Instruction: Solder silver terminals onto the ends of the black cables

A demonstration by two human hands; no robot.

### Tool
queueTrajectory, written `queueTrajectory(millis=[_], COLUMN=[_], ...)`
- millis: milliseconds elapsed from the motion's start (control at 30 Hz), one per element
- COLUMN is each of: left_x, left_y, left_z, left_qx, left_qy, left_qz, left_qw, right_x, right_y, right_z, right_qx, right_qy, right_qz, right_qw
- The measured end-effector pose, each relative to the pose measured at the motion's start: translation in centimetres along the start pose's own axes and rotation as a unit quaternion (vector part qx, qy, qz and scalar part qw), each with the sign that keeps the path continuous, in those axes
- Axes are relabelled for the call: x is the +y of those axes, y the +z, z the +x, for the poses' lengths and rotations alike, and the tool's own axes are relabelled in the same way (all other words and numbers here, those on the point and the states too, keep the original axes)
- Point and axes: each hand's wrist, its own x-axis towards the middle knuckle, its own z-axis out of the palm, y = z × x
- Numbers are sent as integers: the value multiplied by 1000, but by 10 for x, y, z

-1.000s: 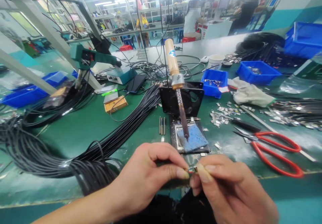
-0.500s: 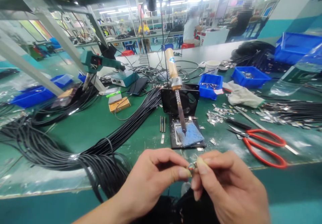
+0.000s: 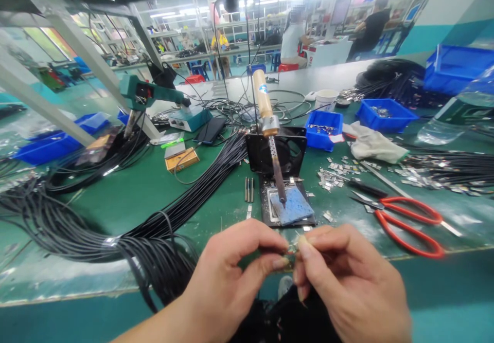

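Close in front of me, above the table's front edge, my left hand [image 3: 237,268] and my right hand [image 3: 353,276] meet fingertip to fingertip. Between them is a tiny cable end with thin coloured wires [image 3: 291,250], partly hidden and blurred. My left thumb and forefinger are bent in a pinch at the wires. A small metal connector, mostly covered by the fingers, is pinched in my right thumb and forefinger. Just beyond the hands, a wooden-handled soldering iron [image 3: 265,101] points tip-down at a blue sponge [image 3: 292,207] on a black base.
Red-handled scissors [image 3: 409,219] lie at right, near scattered metal connector shells [image 3: 334,173] and a white glove [image 3: 376,145]. A black fan [image 3: 252,152] stands behind the sponge. Bundled black cables [image 3: 162,224] run across the left. Blue bins [image 3: 324,136] and a bottle [image 3: 443,122] stand farther back.
My left finger and thumb tips have parted slightly around the wires, and the hand has risen a little. My right hand keeps its pinch, tilted slightly differently.
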Motion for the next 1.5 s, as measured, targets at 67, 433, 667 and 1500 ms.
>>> queueTrajectory(millis=[67, 433, 667, 1500], left_x=[1, 8, 8, 10], left_y=[-2, -5, -6, -5], left_z=[1, 7, 6, 14], left_qx=[-13, -85, -112, -116], left_qy=[21, 28, 27, -41], left_qz=[12, 58, 67, 43], left_qw=[1000, 994, 991, 991], right_x=[-2, -4, -2, 3], right_y=[0, 1, 0, -2], right_z=[1, 1, 0, 1], right_qx=[2, -11, -22, -26], right_qy=[-2, 12, 10, 28], right_qz=[-8, 1, 4, -8], right_qw=[1000, 1000, 1000, 999])
